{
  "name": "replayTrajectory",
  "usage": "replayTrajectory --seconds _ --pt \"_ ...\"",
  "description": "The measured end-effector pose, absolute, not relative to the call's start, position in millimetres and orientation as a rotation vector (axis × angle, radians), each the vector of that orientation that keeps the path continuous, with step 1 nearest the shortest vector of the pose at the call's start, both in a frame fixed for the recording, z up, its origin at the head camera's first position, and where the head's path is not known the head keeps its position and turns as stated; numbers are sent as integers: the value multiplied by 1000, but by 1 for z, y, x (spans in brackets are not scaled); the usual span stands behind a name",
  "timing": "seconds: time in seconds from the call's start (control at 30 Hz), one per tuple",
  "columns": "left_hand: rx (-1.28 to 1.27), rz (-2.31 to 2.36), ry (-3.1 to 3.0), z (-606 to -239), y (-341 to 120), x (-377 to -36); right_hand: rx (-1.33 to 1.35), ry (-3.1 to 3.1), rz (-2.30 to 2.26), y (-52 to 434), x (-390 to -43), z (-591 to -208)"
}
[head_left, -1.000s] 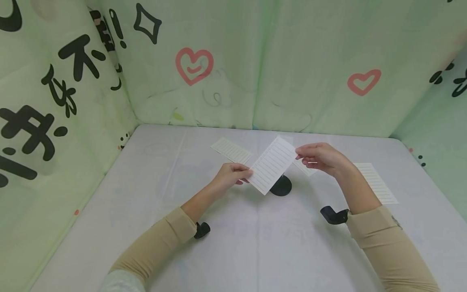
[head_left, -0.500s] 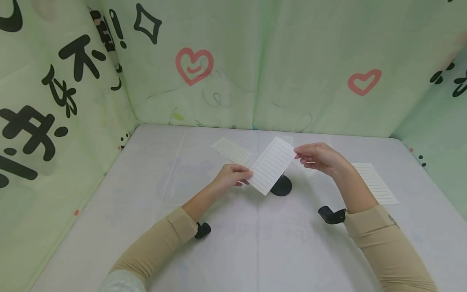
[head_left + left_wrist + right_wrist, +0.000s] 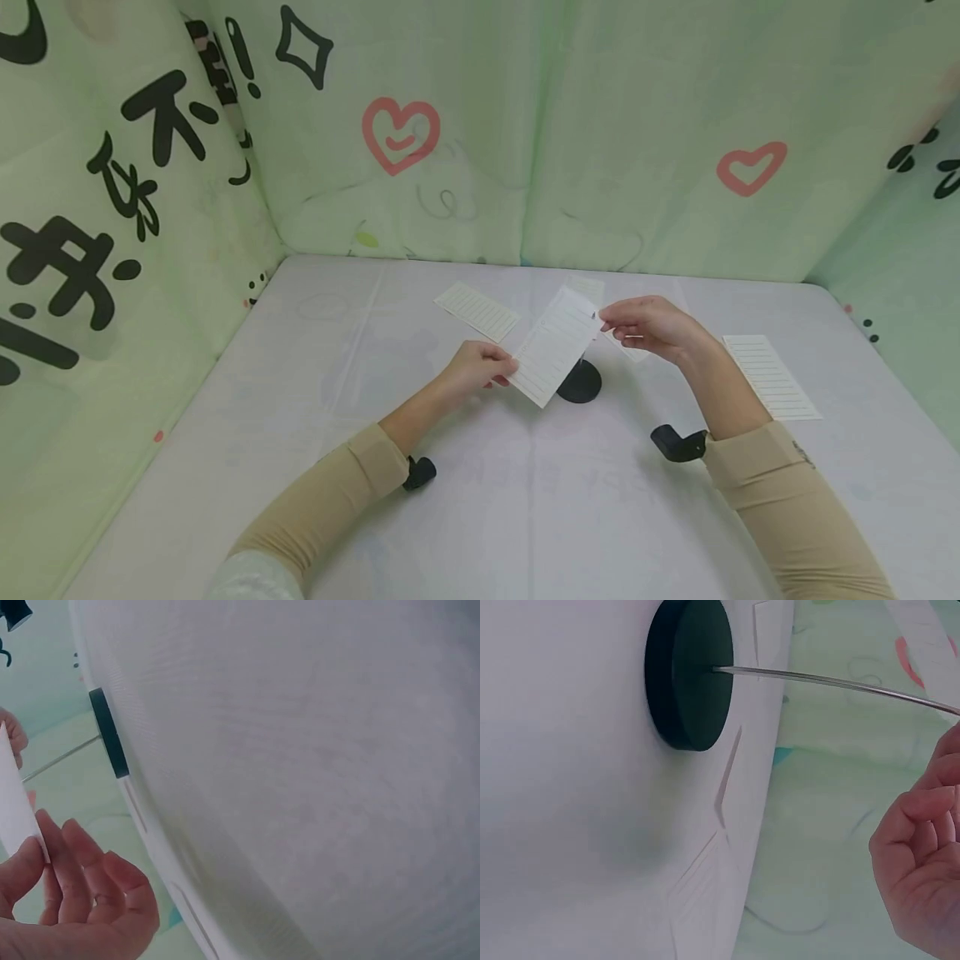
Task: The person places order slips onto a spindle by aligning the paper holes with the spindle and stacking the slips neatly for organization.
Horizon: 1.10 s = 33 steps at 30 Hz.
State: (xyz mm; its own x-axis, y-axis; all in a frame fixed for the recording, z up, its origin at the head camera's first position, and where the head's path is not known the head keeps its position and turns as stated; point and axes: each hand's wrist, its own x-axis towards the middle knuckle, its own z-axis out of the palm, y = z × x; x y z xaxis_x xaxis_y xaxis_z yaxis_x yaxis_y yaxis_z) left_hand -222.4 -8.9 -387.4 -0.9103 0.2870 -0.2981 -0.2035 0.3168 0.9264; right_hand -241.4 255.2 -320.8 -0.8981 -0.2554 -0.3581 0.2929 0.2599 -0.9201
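Both hands hold one lined card (image 3: 557,346) in the air at frame centre, above the black spike base (image 3: 579,382). Left hand (image 3: 474,367) pinches the card's lower-left edge, thumb on top, fingers curled under; the left wrist view shows the fingers (image 3: 79,877) closed on the card edge (image 3: 16,802) at far left of frame. Right hand (image 3: 647,325) pinches the upper-right corner between thumb and forefinger, other fingers loosely curled.

The spike (image 3: 832,681) is a thin metal pin rising from the base (image 3: 688,673); in the right wrist view it runs toward the right hand (image 3: 922,855) and passes close to the fingers. In the head view the pin is mostly hidden behind the card.

Risks, as I judge them:
- Pin tip is near the right fingertips. A blind push down could prick a finger, since the card blocks sight of the tip.
- Card is held at two edges only and already bows a little. Pressing off-centre would likely crease or tear it rather than pierce it clean.
- Base looks small and light. Sideways force on the pin could tip or slide it on the table (image 3: 300,467).
- Loose cards lie flat upper centre (image 3: 477,311) and centre right (image 3: 771,377), with another partly hidden behind the right hand; a sweeping forearm could drag them.
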Motion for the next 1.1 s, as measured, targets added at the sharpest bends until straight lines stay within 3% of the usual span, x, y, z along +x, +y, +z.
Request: replayTrajectory --seconds 0.47,1.1 --pt "-133 1540 2022 -400 -12 -225 17 2085 -1430 266 -247 -352" --pt "-213 1452 1982 -399 -17 -222 -24 2255 -1149 260 -247 -378"
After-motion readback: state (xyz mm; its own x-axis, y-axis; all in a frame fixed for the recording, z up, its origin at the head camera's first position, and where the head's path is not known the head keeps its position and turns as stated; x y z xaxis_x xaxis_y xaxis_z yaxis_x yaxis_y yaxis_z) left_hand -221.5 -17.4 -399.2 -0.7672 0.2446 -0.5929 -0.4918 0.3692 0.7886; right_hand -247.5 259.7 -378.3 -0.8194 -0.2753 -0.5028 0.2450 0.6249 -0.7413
